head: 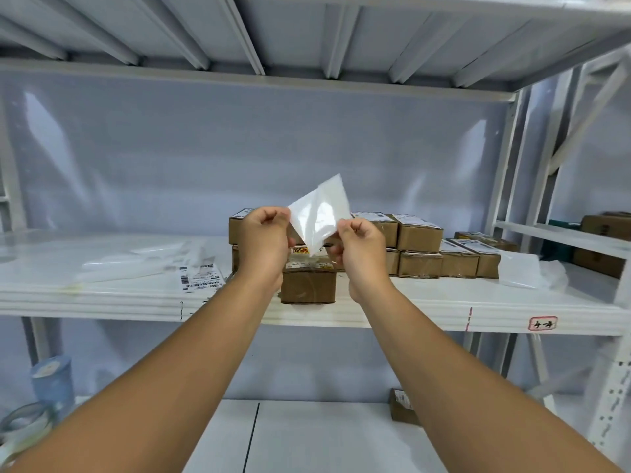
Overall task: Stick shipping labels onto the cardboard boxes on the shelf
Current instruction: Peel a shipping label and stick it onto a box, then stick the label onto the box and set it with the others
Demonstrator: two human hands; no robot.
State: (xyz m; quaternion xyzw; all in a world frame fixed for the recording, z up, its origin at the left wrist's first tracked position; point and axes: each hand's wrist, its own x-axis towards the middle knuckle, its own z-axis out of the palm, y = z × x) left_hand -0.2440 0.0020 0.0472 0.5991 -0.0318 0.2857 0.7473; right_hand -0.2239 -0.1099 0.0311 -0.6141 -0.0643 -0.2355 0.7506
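Two curled hands (264,238) (358,249) on one label (321,213)

The thin translucent white glossy sheet (319,213) shows pale grey sheen. Brown cardboard boxes (418,237) bear white paper labels (415,220) printed in black; the near brown box (307,288) has yellow-orange print on top. On the white metal shelf (426,297), a white label strip (199,279) at left carries black barcodes, and a red-outlined white sticker (543,323) sits on the near edge at right.

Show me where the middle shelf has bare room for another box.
Bare: the front strip of the shelf, right of the front box and before the stacked boxes. Crowded: loose labels and backing sheets at left, plastic bags far right.
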